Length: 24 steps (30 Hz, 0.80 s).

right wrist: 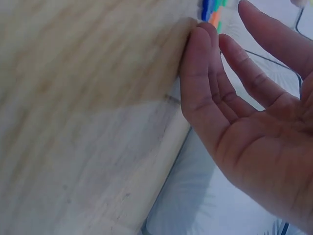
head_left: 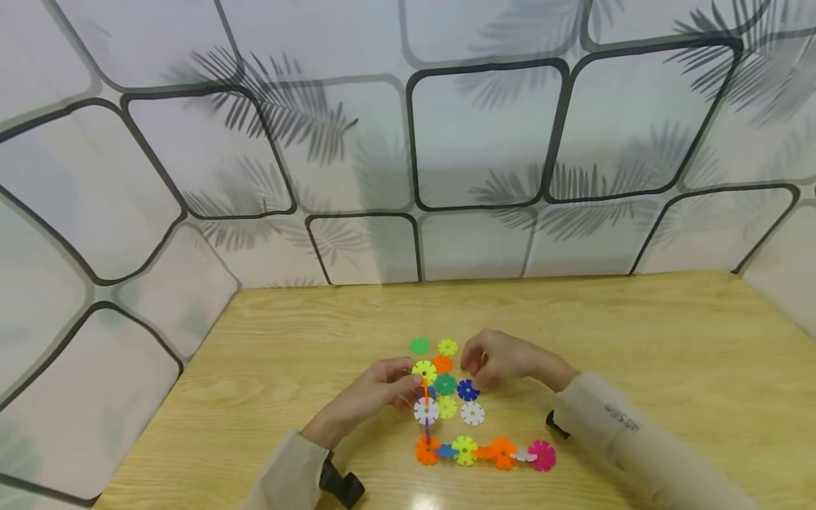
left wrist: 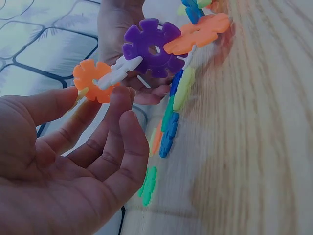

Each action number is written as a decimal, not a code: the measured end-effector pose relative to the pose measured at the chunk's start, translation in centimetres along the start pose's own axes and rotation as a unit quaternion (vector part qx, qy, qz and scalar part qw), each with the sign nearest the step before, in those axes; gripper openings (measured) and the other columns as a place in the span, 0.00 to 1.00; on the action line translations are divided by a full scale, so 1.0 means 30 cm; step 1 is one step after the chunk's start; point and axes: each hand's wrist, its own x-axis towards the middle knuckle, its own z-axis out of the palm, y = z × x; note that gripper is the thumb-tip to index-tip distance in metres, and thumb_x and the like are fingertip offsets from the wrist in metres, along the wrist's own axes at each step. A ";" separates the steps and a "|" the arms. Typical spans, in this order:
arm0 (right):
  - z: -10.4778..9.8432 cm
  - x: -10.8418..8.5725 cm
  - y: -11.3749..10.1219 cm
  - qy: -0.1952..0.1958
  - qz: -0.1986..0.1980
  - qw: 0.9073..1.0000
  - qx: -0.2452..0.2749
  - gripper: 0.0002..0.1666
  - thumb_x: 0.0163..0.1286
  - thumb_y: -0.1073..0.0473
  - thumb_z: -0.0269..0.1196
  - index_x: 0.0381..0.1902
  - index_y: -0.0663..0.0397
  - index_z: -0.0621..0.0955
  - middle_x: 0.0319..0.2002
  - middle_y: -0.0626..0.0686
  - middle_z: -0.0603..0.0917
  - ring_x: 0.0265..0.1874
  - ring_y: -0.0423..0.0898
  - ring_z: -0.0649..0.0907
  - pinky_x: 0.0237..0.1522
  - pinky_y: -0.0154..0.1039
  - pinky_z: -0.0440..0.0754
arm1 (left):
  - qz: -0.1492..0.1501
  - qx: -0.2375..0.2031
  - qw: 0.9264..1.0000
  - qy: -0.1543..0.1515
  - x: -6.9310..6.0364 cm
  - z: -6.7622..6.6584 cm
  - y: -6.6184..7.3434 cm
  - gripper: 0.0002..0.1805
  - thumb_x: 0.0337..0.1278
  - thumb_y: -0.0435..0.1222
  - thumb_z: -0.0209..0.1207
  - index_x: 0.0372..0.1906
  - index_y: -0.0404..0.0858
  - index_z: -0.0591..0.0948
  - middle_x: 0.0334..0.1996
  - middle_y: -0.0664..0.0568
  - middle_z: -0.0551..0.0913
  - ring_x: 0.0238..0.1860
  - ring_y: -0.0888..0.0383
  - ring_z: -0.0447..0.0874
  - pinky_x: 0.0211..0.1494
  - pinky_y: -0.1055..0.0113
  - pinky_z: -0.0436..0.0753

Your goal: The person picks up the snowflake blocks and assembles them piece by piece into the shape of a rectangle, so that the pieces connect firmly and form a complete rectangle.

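Note:
My left hand [head_left: 376, 389] pinches the yellow notched disc [head_left: 423, 372] at the upper end of a joined chain of plastic snowflake discs. In the left wrist view an orange disc [left wrist: 93, 73], a white disc [left wrist: 117, 72] and a purple disc [left wrist: 164, 36] follow it, slotted edge to edge. The chain turns a corner at an orange disc [head_left: 428, 450] and runs right to a pink disc [head_left: 542, 455]. My right hand [head_left: 500, 355] is beside the loose discs, fingers loosely bent with nothing between them; a blue disc [head_left: 468, 390] is close to its fingertips.
Loose discs lie between the hands: a green disc [head_left: 419, 346], a yellow disc [head_left: 448, 347], an orange disc [head_left: 443, 365], a white disc [head_left: 472, 414] and several others, some partly hidden by the left hand. The wooden table [head_left: 669, 340] meets a patterned backdrop [head_left: 484, 142] behind.

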 end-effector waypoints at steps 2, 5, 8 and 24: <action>0.009 0.002 0.000 0.003 0.000 1.000 -0.009 0.12 0.54 0.75 0.68 0.38 0.68 0.83 0.30 0.52 0.81 0.27 0.40 0.76 0.29 0.33 0.77 | 0.006 -0.002 1.000 0.002 -0.001 0.001 -0.001 0.07 0.78 0.34 0.51 0.42 0.34 0.74 0.35 0.52 0.83 0.37 0.58 0.81 0.44 0.60 0.84; 0.021 0.001 -0.005 0.013 0.003 1.000 -0.011 0.11 0.54 0.75 0.69 0.37 0.66 0.84 0.28 0.49 0.80 0.26 0.40 0.75 0.28 0.33 0.76 | 0.011 -0.005 1.000 0.009 0.000 0.002 -0.005 0.07 0.77 0.34 0.52 0.47 0.32 0.75 0.35 0.51 0.84 0.36 0.58 0.82 0.44 0.60 0.84; 0.031 -0.001 -0.009 0.021 0.004 1.000 -0.014 0.11 0.53 0.75 0.69 0.36 0.65 0.84 0.27 0.49 0.79 0.26 0.40 0.74 0.28 0.33 0.75 | 0.013 -0.008 1.000 0.014 0.003 0.003 -0.010 0.10 0.77 0.33 0.52 0.51 0.29 0.75 0.37 0.48 0.86 0.36 0.59 0.83 0.44 0.60 0.85; 0.069 0.006 -0.032 0.036 0.016 0.995 -0.087 0.16 0.47 0.75 0.74 0.29 0.55 0.81 0.27 0.48 0.77 0.28 0.42 0.73 0.29 0.34 0.74 | 0.009 -0.024 1.000 0.011 0.010 0.007 -0.013 0.16 0.77 0.35 0.52 0.59 0.27 0.76 0.39 0.50 0.85 0.39 0.58 0.83 0.46 0.59 0.85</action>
